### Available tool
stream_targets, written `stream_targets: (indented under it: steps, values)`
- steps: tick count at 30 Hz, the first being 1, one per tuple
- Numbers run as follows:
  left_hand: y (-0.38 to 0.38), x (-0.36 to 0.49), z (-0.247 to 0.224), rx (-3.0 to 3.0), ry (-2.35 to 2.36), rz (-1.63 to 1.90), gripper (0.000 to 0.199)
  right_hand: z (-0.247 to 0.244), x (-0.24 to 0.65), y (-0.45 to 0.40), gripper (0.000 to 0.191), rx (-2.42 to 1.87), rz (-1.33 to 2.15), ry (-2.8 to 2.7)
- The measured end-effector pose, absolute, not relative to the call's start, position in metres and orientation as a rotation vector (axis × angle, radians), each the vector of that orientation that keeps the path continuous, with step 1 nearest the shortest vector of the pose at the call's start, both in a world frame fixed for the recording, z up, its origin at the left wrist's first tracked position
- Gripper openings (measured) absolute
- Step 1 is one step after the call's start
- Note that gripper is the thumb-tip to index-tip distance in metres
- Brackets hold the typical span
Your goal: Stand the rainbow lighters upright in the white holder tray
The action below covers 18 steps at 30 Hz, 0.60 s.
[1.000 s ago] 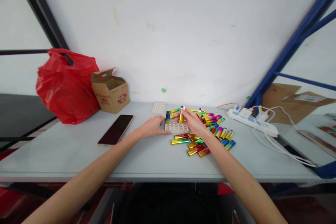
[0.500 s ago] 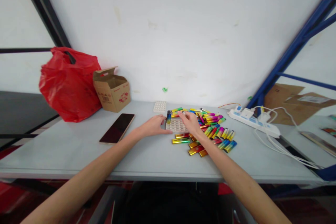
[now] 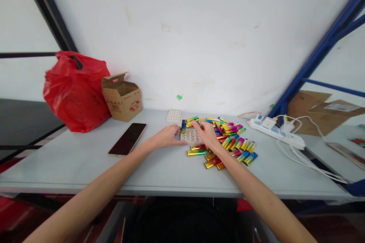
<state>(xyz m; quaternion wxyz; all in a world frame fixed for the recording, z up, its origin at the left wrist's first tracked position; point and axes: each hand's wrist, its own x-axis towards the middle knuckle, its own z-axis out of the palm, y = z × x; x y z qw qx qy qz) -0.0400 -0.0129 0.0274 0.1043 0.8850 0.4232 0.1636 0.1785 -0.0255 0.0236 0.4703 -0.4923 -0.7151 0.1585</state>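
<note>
A pale tray with rows of holes [image 3: 190, 135] lies on the table in front of me. My left hand [image 3: 169, 136] grips its left edge, thumb at the near corner and fingers at the far side. One blue-and-gold lighter [image 3: 183, 126] stands upright in the tray's far left corner. Over the tray's right part, my right hand [image 3: 207, 133] has its fingers closed around a lighter, mostly hidden, with a metal top showing at the fingertips. Many shiny multicoloured lighters [image 3: 228, 143] lie in a loose pile beside and beneath my right wrist.
A second pale tray [image 3: 173, 115] sits by the wall. To the left are a phone [image 3: 127, 139], an open cardboard box [image 3: 122, 98] and a red plastic bag [image 3: 76, 91]. At the right, a white power strip [image 3: 276, 133] trails cables across the table [image 3: 159, 174].
My right hand has shifted very slightly at the tray, its fingertips a little lower and to the left. My left hand and the standing lighter stay in place.
</note>
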Motion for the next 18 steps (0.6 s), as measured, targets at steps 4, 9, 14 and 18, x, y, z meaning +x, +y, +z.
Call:
stream_targets:
  steps: [4, 9, 14, 18]
  values:
    - [-0.0121, -0.0404, 0.0261, 2.610, 1.231, 0.509, 0.058, 0.0227, 0.1788, -0.0242, 0.046, -1.239, 0.360, -1.755]
    - [-0.0129, -0.0401, 0.0266, 2.603, 1.249, 0.519, 0.057, 0.0233, 0.1798, -0.0250, 0.041, -1.242, 0.334, -1.743]
    - [-0.0127, -0.0406, 0.0265, 2.607, 1.220, 0.522, 0.056, 0.0230, 0.1779, -0.0291, 0.037, -1.151, 0.388, -1.850]
    - [-0.0117, -0.0413, 0.0252, 2.617, 1.208, 0.510, 0.057, 0.0252, 0.1756, -0.0322, 0.036, -1.016, 0.247, -2.037]
